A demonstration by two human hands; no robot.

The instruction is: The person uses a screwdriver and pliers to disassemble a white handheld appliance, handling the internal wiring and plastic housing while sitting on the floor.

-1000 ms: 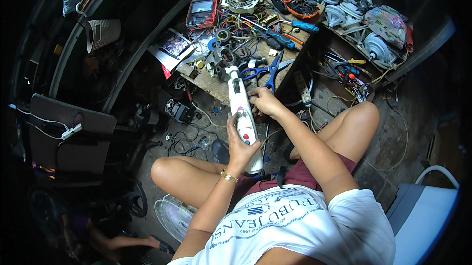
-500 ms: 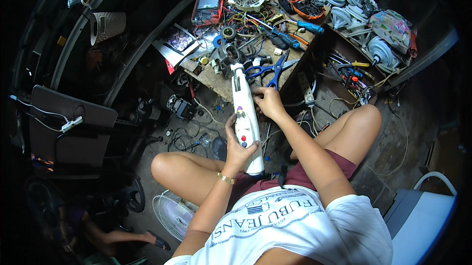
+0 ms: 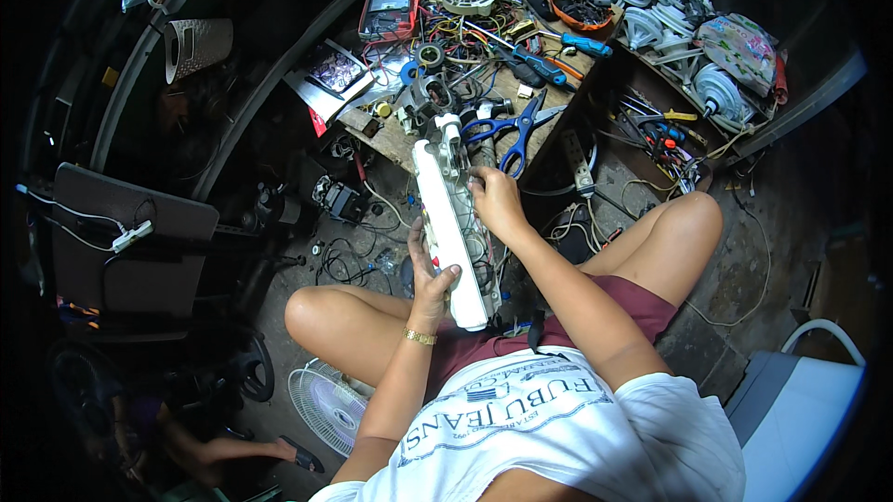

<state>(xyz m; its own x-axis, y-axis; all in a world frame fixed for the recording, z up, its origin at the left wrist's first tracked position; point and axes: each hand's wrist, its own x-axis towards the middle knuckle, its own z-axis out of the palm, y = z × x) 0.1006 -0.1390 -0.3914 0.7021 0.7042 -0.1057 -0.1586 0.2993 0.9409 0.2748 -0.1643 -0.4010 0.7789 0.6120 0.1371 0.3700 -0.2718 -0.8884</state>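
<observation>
While left hand [image 3: 431, 284] wraps the white casing [image 3: 444, 223] low down, right hand [image 3: 497, 200] sits just wearer-side of the blue scissors [image 3: 524, 127], fingers bunched; can't tell if they pinch anything. Casing's on edge, open side right, left and wearer-side of scissors.

"Where does this view look from?"

"The person's head: it's the left of two fisheye cameras worn side by side."

"Facing which way?"

"Steeply down and forward, picture upright. The shirt [image 3: 484, 428] fills the lower edge, nearest the lens."

"And the hands?"

"Farther off, around mid-frame: left hand [image 3: 431, 281], then right hand [image 3: 499, 200] a little higher. The workbench [image 3: 395, 150] lies beyond, toward the top."

"Any bending?"

"Yes, the long rail [image 3: 251, 104] at upper left curves, and the rim goes dark."
</observation>
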